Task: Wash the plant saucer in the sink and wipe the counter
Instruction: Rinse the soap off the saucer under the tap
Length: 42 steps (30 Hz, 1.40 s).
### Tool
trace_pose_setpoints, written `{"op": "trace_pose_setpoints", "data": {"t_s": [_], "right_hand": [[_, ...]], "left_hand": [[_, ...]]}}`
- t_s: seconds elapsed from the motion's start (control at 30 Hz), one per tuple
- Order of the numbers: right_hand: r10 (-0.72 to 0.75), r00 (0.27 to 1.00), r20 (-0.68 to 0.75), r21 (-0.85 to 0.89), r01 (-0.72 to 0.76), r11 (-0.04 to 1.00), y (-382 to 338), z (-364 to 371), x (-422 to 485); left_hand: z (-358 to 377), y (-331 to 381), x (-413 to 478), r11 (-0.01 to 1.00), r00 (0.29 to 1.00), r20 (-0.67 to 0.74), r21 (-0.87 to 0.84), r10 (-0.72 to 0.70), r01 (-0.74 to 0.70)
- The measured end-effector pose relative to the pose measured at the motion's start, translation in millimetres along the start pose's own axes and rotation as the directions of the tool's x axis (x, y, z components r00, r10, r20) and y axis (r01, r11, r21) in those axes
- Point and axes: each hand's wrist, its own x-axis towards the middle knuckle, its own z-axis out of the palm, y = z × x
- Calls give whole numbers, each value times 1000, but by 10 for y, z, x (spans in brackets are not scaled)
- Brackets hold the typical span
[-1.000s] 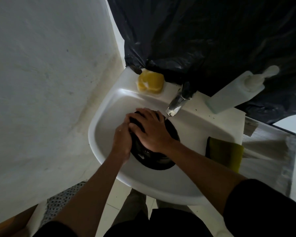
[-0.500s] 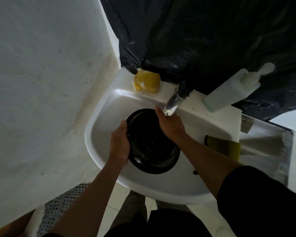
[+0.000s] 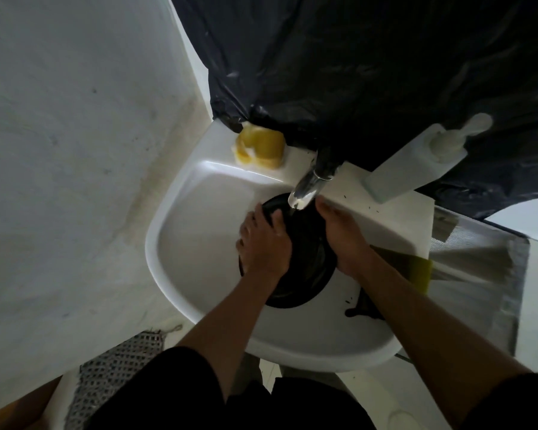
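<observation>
A round black plant saucer (image 3: 305,259) is held over the white sink (image 3: 199,212), right under the tap (image 3: 306,189). My left hand (image 3: 263,243) grips the saucer's left rim, thumb lying over its inner face. My right hand (image 3: 343,235) holds the right rim, fingers pointing towards the tap. Both hands cover part of the saucer. A dark dirt smear (image 3: 362,308) lies on the sink's right edge.
A yellow sponge (image 3: 260,147) sits on the sink's back left corner. A white pump bottle (image 3: 416,162) stands at the back right. A yellow-green cloth (image 3: 413,268) lies on the right rim, beside a grey mesh surface (image 3: 479,274). Black plastic sheeting (image 3: 354,72) hangs behind.
My right hand came off the saucer's face, passed under the tap, and now holds the right rim. My left hand shifted up onto the saucer's left side.
</observation>
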Motion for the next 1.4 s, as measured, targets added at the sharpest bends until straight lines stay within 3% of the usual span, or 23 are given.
{"op": "trace_pose_setpoints", "data": {"t_s": [0.13, 0.27, 0.47, 0.57, 0.73, 0.83, 0.93, 1.1, 1.2, 1.27, 1.4], "right_hand": [[-7, 1000, -30, -6, 7, 1000, 93, -55, -26], [47, 997, -60, 66, -43, 997, 206, -44, -74], [97, 995, -25, 188, -91, 978, 265, -115, -117], [102, 995, 7, 189, -101, 977, 213, -158, -120], [105, 993, 49, 91, -109, 990, 95, -271, -102], [64, 997, -37, -202, -71, 977, 83, -274, -20], [22, 1000, -2, -536, -20, 844, 82, -129, 52], [-101, 995, -2, -817, 56, 574, 142, 300, 70], [-220, 975, -23, -925, 63, 376, 115, 537, -1], [-271, 961, 51, -961, 121, 247, 140, 703, -41], [-274, 944, 183, -967, 223, 121, 162, 938, -136]], "left_hand": [[150, 112, -65, 991, 995, 101, 128, 14, -26], [239, 195, -236, 951, 956, 193, 173, 221, -255], [62, -28, 20, 860, 882, 213, 217, 420, -462], [-121, -117, 197, 932, 939, 144, 147, 312, -332], [-390, -162, 318, 997, 975, 215, -62, 57, -45], [-503, -214, 316, 977, 967, 241, -170, -85, 128], [-558, -315, 269, 911, 938, 265, -287, -223, 297], [-576, -354, 135, 803, 893, 167, -391, -418, 449], [-618, -341, 78, 736, 845, 153, -428, -513, 524], [-624, -291, 46, 678, 818, 138, -492, -558, 546], [-626, -270, 42, 555, 783, 109, -646, -613, 524]]}}
